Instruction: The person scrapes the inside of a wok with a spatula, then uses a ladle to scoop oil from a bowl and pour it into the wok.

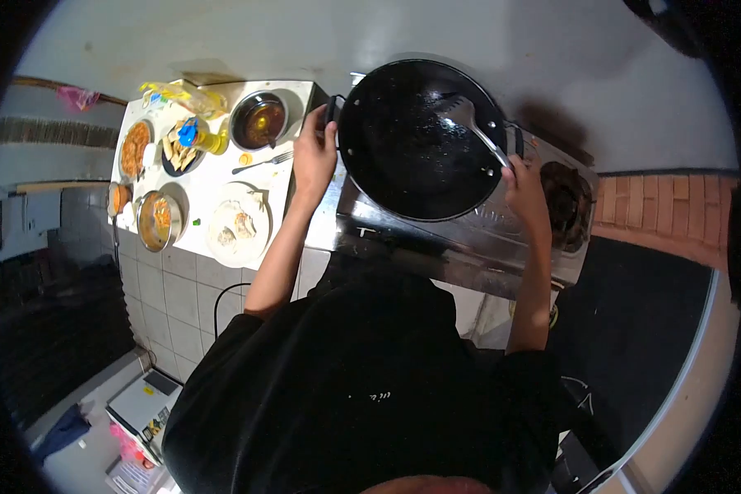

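Observation:
A large black wok with two loop handles sits over the stove, its inside dark and shiny with oil. My left hand is closed around the wok's left handle. At the other side, my right hand grips the handle of a metal slotted spatula, right beside the wok's right handle. Whether the right fingers also hold that handle, I cannot tell. The spatula's head rests inside the wok, near its right wall.
Left of the stove, a white table bears a plate of food, a pot of brown liquid, a steel bowl, a fork and an oil bottle. A second burner lies to the right.

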A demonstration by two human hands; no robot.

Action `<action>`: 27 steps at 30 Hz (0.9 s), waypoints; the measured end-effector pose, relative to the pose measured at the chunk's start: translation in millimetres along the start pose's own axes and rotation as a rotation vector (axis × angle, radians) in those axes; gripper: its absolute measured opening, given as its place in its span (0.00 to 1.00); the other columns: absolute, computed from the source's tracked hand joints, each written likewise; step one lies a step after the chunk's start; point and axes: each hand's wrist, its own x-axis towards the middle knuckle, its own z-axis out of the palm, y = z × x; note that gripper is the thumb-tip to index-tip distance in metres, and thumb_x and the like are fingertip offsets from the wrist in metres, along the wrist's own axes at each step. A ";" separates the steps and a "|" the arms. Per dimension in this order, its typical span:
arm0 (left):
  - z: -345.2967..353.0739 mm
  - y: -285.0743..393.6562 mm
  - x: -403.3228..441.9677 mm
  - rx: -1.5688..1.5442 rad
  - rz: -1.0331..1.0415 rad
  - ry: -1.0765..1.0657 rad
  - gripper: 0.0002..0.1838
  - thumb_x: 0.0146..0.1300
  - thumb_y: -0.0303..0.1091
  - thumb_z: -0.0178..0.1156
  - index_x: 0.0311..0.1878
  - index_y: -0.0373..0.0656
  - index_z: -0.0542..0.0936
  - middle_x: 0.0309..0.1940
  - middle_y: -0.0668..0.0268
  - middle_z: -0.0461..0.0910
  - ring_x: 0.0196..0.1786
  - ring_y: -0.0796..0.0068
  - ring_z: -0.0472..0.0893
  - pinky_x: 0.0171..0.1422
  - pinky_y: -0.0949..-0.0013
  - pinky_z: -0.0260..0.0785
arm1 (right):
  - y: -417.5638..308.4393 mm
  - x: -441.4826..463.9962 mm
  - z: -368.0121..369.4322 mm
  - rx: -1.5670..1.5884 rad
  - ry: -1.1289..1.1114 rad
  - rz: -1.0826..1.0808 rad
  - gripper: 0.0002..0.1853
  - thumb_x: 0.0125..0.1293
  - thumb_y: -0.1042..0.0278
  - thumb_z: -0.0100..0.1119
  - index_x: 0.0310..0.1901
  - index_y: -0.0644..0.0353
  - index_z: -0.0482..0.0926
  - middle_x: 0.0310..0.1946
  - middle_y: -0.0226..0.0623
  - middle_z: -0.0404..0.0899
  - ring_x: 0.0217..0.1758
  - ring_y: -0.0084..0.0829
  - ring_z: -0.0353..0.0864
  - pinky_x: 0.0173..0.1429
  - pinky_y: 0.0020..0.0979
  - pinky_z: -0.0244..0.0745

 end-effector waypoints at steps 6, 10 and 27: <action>-12.8 11.1 -2.0 0.047 -0.009 -0.001 0.18 0.68 0.36 0.62 0.55 0.35 0.78 0.25 0.57 0.81 0.25 0.67 0.78 0.32 0.65 0.69 | -40.1 -25.8 -10.1 -0.330 0.140 -0.068 0.12 0.66 0.73 0.60 0.49 0.62 0.76 0.57 0.52 0.66 0.58 0.51 0.72 0.59 0.48 0.69; -9.6 1.2 -5.2 -0.082 0.032 0.017 0.18 0.69 0.37 0.62 0.53 0.33 0.78 0.22 0.60 0.78 0.23 0.74 0.75 0.31 0.69 0.68 | -60.3 -35.8 -4.0 -0.351 0.064 0.001 0.10 0.66 0.71 0.60 0.46 0.65 0.75 0.52 0.48 0.70 0.55 0.48 0.74 0.56 0.46 0.69; -64.0 -27.1 -76.2 0.121 -0.247 0.139 0.19 0.72 0.41 0.58 0.55 0.35 0.77 0.37 0.53 0.83 0.33 0.69 0.79 0.39 0.65 0.72 | -96.7 -89.0 3.7 -0.107 -0.130 0.166 0.16 0.67 0.71 0.58 0.54 0.61 0.70 0.48 0.49 0.73 0.53 0.52 0.76 0.53 0.46 0.71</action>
